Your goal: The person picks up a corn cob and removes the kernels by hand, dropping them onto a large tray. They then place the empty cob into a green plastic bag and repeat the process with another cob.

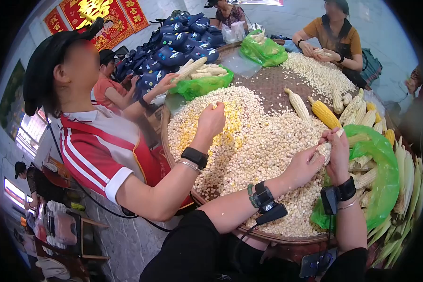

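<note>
A pale ear of corn (323,151) is between my two hands, above the heap of loose kernels. My left hand (301,168) closes around its lower side. My right hand (339,157) grips it from the other side, fingers bent over it; part of the ear is hidden by them. Below lie whitish corn kernels (272,155), with yellow ones (228,124) mixed in farther left. Just beyond my hands rest a yellow ear (324,113) and a white ear (297,104). Beside my right wrist, a green plastic bag (386,162) holds pale cobs.
The wide round tray (272,236) has a raised rim. Close on my left, a co-worker (113,141) reaches over it. Another person (338,42) sits across. Green bags of corn (204,84) stand at the far edge; husked leaves (404,188) lie right. Blue clogs (171,54) are piled behind.
</note>
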### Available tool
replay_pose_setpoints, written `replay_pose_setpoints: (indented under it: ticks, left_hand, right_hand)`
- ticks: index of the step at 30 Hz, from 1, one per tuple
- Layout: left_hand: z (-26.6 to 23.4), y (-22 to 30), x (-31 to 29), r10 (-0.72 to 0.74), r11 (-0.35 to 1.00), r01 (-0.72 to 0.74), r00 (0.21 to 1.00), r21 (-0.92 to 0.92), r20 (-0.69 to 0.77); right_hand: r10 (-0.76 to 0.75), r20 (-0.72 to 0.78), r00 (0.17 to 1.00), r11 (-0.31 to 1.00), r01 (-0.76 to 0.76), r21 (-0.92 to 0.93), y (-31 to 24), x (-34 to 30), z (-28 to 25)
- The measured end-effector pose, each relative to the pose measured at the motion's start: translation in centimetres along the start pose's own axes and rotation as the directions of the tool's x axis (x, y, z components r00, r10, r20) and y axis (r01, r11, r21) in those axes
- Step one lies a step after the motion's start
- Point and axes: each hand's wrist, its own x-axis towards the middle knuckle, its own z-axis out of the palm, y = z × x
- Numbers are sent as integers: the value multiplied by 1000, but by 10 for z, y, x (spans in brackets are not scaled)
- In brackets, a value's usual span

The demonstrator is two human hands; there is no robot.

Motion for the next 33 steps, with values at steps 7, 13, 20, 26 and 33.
replay_pose_setpoints:
  ticks: [7,13,20,26,33]
  left_hand:
    - [4,-9,1,-16,998,15,1000,-58,-23]
    - [5,-14,2,-38,990,35,999,-137,-26]
    - [2,-6,1,-69,989,66,997,-134,-16]
    - [6,-15,4,-163,947,168,986,-274,42]
    - [6,-27,7,-249,889,214,968,-404,-36]
  right_hand:
    - [13,-13,1000,1000,-12,28,2,-3,1]
    - [12,-25,1000,1000,-12,-1,8,-3,1]
    - [34,-32,999,999,-34,7,4,-4,5]
    - [31,-39,999,999,-30,28,7,-2,0]
    - [29,-38,999,999,-29,18,1,0,1]
